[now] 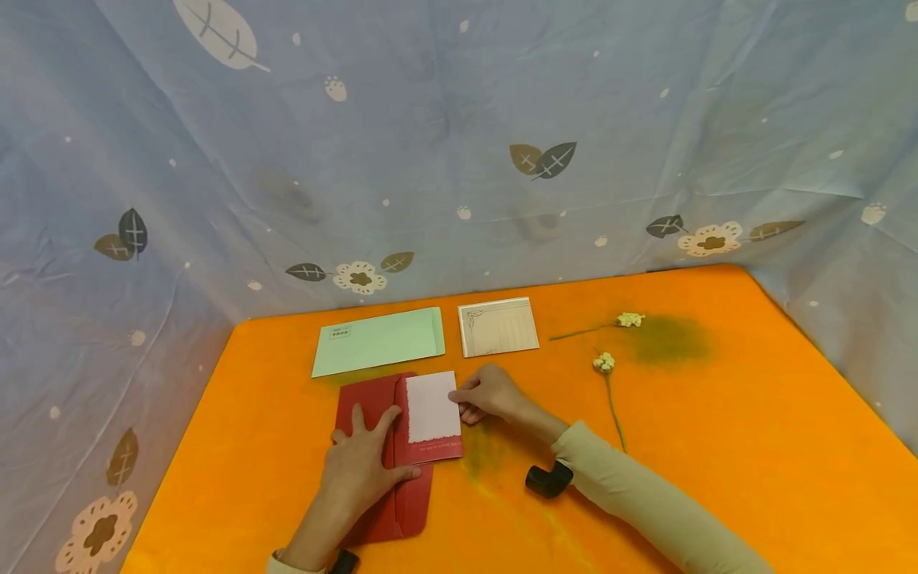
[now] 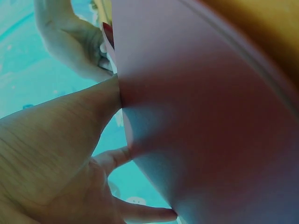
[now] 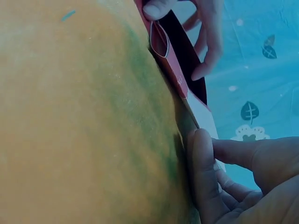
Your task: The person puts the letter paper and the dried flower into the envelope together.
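Observation:
A folded card [image 1: 433, 406], white with a red lower strip, lies over the right part of a red envelope [image 1: 412, 510] in the head view. My left hand [image 1: 358, 458] rests on the envelope with fingers spread, thumb just below the card and index finger by its left edge. At the card's right edge, my right hand [image 1: 495, 395] pinches it between thumb and fingers. The right wrist view shows the card's fold [image 3: 161, 44] bowed into a loop at one end. Seen from the left wrist, the envelope [image 2: 210, 116] fills most of the picture.
Behind the hands lie a pale green envelope [image 1: 380, 343] and a cream printed card [image 1: 500, 328]. Two dried flower stems, one with its head at the back [image 1: 630, 320] and one nearer [image 1: 604, 363], lie to the right on the orange table [image 1: 717, 462]. A patterned cloth [image 1: 445, 159] encloses the sides.

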The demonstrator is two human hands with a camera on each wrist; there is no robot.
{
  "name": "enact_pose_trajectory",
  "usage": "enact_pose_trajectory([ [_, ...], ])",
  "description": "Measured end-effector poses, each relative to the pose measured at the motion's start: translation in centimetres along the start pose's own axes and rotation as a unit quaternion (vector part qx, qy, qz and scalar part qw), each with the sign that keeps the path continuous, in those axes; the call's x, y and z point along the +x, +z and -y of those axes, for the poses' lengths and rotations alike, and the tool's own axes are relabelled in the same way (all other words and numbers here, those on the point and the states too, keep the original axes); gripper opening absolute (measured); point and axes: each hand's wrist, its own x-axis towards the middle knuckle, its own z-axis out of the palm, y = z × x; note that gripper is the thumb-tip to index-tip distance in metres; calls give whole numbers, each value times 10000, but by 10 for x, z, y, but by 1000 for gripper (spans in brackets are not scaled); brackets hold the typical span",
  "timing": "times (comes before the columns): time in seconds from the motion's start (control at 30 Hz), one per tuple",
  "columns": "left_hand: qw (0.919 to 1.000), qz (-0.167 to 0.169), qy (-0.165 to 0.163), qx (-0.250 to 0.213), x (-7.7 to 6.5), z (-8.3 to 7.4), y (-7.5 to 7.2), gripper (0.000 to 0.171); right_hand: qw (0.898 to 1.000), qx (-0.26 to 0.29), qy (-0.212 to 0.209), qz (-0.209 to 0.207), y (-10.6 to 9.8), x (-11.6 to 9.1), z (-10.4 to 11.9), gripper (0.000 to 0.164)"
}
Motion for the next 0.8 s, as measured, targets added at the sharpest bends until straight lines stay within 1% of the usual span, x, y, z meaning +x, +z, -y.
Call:
enact_pose_trajectory([
  [0.4, 9998, -102, 135, 120, -1, 0, 0, 96, 9996, 189, 77, 180, 9, 4, 4, 19],
  [0.6, 9996, -113, 202, 157, -1, 0, 1, 99, 9994, 300, -112, 158, 17, 6, 5, 19],
  [0.8, 9995, -163, 239, 130, -1, 1, 1, 99, 9981, 503, -232, 275, 26, 7, 4, 16],
])
